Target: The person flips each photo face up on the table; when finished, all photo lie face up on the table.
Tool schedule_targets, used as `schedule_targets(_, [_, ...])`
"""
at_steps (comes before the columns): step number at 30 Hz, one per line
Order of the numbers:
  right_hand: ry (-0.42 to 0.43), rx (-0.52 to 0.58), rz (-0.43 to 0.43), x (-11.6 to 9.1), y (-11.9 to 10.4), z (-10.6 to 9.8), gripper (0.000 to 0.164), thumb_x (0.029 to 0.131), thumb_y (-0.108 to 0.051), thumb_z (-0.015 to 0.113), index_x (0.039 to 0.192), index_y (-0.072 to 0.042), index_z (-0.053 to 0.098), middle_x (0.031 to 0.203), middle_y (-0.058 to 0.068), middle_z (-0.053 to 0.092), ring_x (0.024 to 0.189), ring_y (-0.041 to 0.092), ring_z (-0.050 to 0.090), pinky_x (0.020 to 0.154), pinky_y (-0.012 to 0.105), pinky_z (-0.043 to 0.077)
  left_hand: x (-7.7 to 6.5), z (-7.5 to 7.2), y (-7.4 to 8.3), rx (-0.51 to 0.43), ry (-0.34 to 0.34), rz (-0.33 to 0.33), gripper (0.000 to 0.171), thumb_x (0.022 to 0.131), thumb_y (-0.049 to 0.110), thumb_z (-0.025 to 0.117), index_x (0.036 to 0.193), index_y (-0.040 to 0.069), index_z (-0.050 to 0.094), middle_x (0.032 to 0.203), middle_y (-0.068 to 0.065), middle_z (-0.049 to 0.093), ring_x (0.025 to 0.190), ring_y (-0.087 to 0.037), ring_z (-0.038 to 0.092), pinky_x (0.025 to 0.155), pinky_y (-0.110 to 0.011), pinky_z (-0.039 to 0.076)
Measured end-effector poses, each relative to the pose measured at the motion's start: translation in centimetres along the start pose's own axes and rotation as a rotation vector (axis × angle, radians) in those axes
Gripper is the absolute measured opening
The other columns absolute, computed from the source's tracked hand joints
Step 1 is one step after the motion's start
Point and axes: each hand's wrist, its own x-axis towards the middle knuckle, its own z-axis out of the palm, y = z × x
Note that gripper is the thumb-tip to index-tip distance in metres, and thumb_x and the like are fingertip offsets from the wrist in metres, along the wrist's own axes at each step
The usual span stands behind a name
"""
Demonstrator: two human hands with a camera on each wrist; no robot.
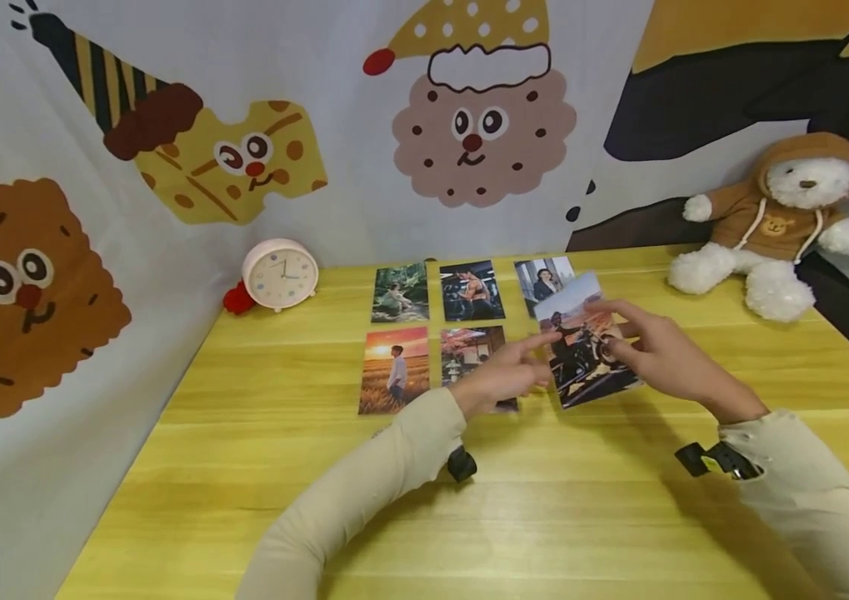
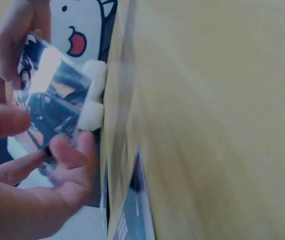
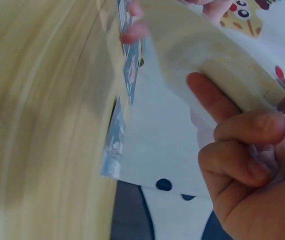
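Note:
My right hand [image 1: 656, 350] pinches the right edge of a glossy motorcycle photo [image 1: 577, 358], which is tilted above the table. A finger of my left hand [image 1: 499, 379] reaches to the photo's left edge. In the left wrist view its thumb [image 2: 7, 122] and forefinger stand apart beside the print, the other fingers loosely bent. The pale back of the photo [image 3: 182, 40] faces the right wrist view. Flat on the table lie a forest photo [image 1: 400, 293], a gym photo [image 1: 472, 291], a sunset photo [image 1: 396, 371], a partly covered garden photo [image 1: 461, 346] and a portrait photo [image 1: 540, 275] overlapped by the held print.
A pink alarm clock [image 1: 280, 275] stands at the back left, with a small red object [image 1: 238, 298] beside it. At the back right sits a white teddy bear [image 1: 776, 221] in a brown hoodie. A cartoon-printed cloth [image 1: 349, 167] hangs behind the wooden table [image 1: 514, 517].

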Motion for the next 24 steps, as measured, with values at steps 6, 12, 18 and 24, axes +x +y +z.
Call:
schedule_targets(6, [-0.066, 0.183, 0.187, 0.0, 1.3, -0.1, 0.052, 0.103, -0.003, 0.047, 0.153, -0.007, 0.033, 0.118, 0.035, 0.065, 0.073, 0.004, 0.068, 0.048, 0.03, 0.052, 0.0, -0.1, -0.2, -0.031, 0.041, 0.022, 0.063, 0.098, 0.006, 0.059, 0.154, 0.031, 0.041, 0.125, -0.006, 0.061, 0.109, -0.031, 0.064, 0.08, -0.039, 0.052])
schedule_targets(12, [-0.176, 0.026, 0.222, 0.1, 2.3, 0.5, 0.053, 0.098, -0.008, 0.061, 0.148, -0.004, 0.043, 0.124, 0.029, 0.064, 0.085, 0.017, 0.07, 0.056, 0.027, 0.052, 0.3, -0.4, -0.7, 0.012, 0.021, -0.003, 0.064, 0.096, 0.003, 0.058, 0.155, 0.016, 0.039, 0.122, -0.002, 0.063, 0.08, -0.019, 0.056, 0.072, -0.031, 0.046])
schedule_targets(18, [-0.278, -0.099, 0.189, 0.4, 3.7, 1.0, 0.051, 0.093, -0.01, 0.068, 0.141, -0.005, 0.051, 0.059, -0.005, 0.047, 0.05, 0.004, 0.037, 0.048, 0.022, 0.034, 0.9, -0.5, -0.5, 0.146, -0.039, -0.07, 0.06, 0.099, 0.014, 0.06, 0.154, 0.009, 0.039, 0.119, -0.008, 0.067, 0.084, -0.018, 0.064, 0.076, -0.03, 0.05])
schedule_targets(24, [-0.351, -0.138, 0.174, 0.9, 4.5, 1.5, 0.051, 0.094, -0.011, 0.067, 0.14, -0.003, 0.05, 0.063, -0.003, 0.059, 0.053, 0.006, 0.045, 0.051, 0.023, 0.037, 1.5, -0.6, 0.3, 0.294, -0.089, -0.092, 0.054, 0.101, 0.023, 0.059, 0.15, 0.004, 0.044, 0.141, -0.011, 0.06, 0.088, -0.014, 0.068, 0.083, -0.033, 0.052])
